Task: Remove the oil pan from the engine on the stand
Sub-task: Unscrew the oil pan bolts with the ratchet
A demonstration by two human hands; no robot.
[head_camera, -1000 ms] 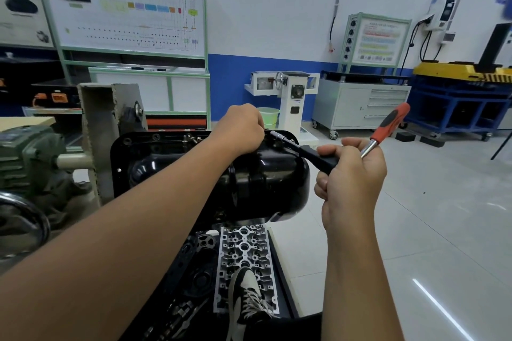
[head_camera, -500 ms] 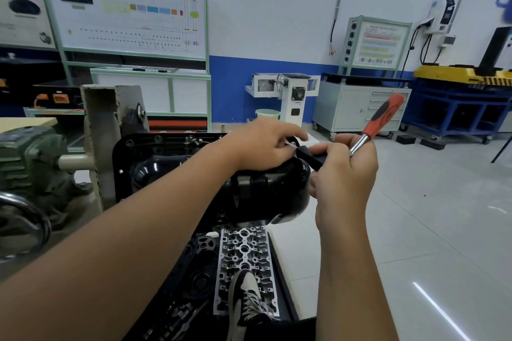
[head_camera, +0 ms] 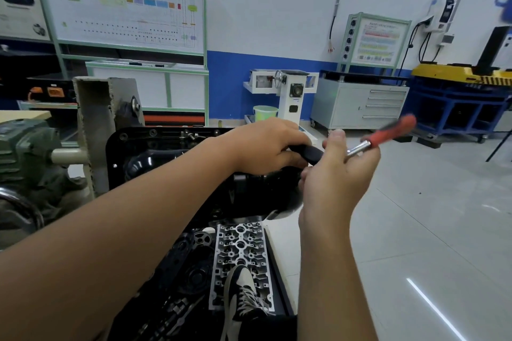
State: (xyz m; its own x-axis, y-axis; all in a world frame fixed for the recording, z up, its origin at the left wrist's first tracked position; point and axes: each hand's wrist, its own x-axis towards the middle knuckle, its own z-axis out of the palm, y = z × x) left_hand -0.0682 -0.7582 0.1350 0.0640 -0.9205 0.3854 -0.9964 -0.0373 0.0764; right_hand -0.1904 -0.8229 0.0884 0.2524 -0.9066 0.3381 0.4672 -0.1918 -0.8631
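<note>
My right hand point(head_camera: 332, 174) has its fingers clenched round the ratchet wrench point(head_camera: 368, 144), whose red handle points up and to the right. My left hand point(head_camera: 266, 147) curls its fingers over the wrench's black front end, just above the oil pan point(head_camera: 155, 158). The glossy black oil pan still sits on the engine on the stand point(head_camera: 94, 119), directly under both hands.

Green bucket point(head_camera: 265, 113) (near blue wall), grey drawer cabinet point(head_camera: 360, 104).
</note>
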